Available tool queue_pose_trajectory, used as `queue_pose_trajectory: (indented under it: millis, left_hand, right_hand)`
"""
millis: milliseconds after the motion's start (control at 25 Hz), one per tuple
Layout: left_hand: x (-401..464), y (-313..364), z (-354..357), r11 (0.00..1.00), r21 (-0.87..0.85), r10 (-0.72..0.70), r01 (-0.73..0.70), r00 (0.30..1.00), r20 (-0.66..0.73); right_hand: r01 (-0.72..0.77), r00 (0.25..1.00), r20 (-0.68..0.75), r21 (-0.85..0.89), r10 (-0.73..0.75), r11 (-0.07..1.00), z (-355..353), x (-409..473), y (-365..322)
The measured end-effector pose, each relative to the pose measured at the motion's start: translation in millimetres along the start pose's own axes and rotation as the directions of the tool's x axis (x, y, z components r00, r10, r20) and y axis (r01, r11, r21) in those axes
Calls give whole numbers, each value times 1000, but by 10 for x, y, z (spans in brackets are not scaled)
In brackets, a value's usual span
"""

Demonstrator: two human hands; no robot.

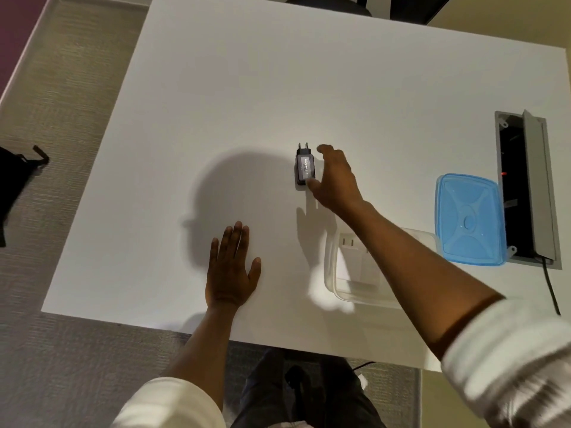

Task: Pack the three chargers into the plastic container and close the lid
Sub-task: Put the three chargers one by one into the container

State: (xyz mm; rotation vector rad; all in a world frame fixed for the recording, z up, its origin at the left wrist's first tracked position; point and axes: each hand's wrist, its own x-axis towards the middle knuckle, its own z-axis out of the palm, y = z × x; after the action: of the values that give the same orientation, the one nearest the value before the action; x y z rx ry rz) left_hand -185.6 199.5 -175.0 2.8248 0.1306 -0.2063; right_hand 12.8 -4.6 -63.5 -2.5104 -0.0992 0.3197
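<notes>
A black charger (304,167) with two prongs pointing away lies flat near the middle of the white table (278,88). My right hand (335,180) is just right of it, fingers spread, thumb tip touching its near end, not closed on it. A clear plastic container (346,288) stands at the near right, partly under my right forearm, with a white charger (352,257) inside. Its blue lid (469,219) lies apart on the table to the right. My left hand (231,270) rests flat on the table, palm down, holding nothing.
An open grey cable box (525,186) is sunk into the table at the right edge, the blue lid overlapping its rim, and a black cable (551,288) runs from it. A black bag (15,180) lies on the carpet to the left. A dark chair (327,3) stands beyond the table.
</notes>
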Motion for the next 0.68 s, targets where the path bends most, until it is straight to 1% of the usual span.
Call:
queue_pose_trajectory:
  millis: [120,240,360,520,680]
  left_hand:
    - [8,-3,8,1000,-3,0,0,1000,2]
    - [8,-13,8,1000,-16,-2,2,1000,3]
    - [7,-11,3,1000,-30,-2,2,1000,-2]
    - [14,-8,3,999,-43,-1,1,1000,-7]
    - [24,-24,6,999,-36,0,0,1000,-3]
  right_hand:
    - [-46,992,118,-75,55,996,173,231,-35]
    - [-67,982,168,-141,90,988,323,318,-26]
    - [-79,983,148,-183,107,980,394,359,-4]
    - [-45,993,96,-213,66,976,424,390,21]
    - [-37,994,95,-216,59,976,379,391,14]
